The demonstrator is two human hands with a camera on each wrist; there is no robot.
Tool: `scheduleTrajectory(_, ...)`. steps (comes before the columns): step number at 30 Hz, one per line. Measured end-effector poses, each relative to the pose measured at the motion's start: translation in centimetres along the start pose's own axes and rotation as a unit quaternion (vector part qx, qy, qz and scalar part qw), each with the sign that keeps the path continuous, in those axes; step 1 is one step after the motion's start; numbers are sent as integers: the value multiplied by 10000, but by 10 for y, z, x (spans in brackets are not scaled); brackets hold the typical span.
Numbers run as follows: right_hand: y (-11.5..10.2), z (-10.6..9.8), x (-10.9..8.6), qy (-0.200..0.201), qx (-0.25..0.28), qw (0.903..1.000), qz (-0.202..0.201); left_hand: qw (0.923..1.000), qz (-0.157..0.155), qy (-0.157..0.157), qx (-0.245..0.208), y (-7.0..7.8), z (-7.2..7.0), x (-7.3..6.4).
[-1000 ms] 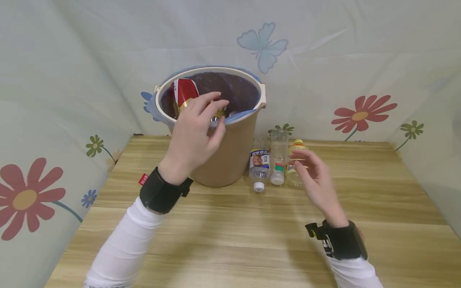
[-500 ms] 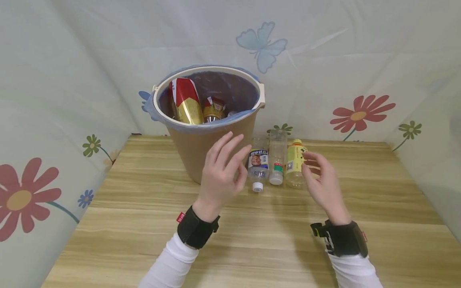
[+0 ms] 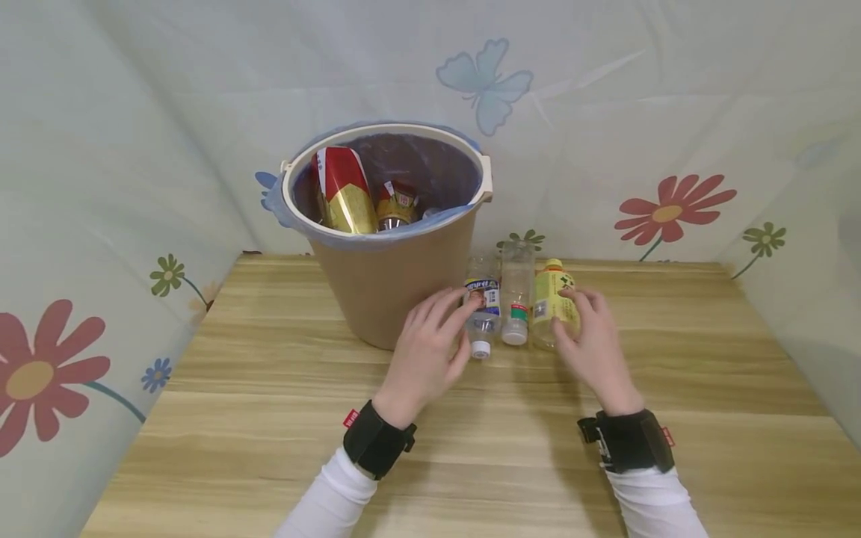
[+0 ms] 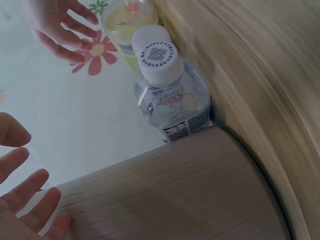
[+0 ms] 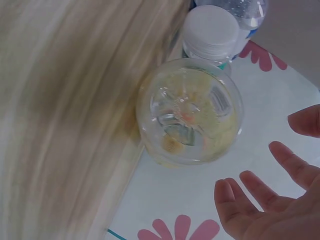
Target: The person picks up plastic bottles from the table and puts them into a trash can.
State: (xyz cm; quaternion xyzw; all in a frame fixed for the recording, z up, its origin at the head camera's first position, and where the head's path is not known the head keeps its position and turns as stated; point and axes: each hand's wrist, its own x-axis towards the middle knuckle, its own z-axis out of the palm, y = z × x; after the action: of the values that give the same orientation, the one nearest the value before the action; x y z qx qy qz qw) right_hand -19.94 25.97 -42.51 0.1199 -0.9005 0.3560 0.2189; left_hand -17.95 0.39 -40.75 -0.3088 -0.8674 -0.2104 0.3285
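Three empty plastic bottles lie side by side on the wooden table in the head view. The left one (image 3: 481, 326) has a blue label and a white cap facing me; the middle one (image 3: 517, 273) is clear with a small green-and-red label. The right one (image 3: 543, 329) has a yellow label, its base towards me in the right wrist view. My left hand (image 3: 425, 353) hovers by the blue-labelled bottle, fingers loosely bent, apart from it in the left wrist view. Beside the yellow-labelled bottle, my right hand (image 3: 595, 350) is relaxed, with a gap showing in the right wrist view.
A tan bin (image 3: 397, 276) with a blue liner bag stands left of the bottles, against the back curtain. Inside it are a red-and-gold container (image 3: 346, 193) and a smaller dark container (image 3: 397, 205). A flowered curtain (image 3: 578, 119) borders the table's back and sides.
My left hand has come away from the bin's opening, down and right to the blue-labelled bottle. My right hand has shifted slightly beside the yellow-labelled bottle.
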Motion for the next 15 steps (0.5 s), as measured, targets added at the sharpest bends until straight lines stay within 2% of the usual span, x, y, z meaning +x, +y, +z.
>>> scheduleTrajectory(4, 4, 5, -2, -128, -115, 9998, -42, 9999, 6, -160, 37, 0, 1, -1)
scheduleTrajectory(8, 7, 10, -3, -276, -242, 9993, -98, 9999, 74, -123, -12, 1, 1, -2)
scheduleTrajectory(15, 12, 16, -6, -749, -547, 9957, 61, 9998, 110, -145, 89, 1, 0, -2)
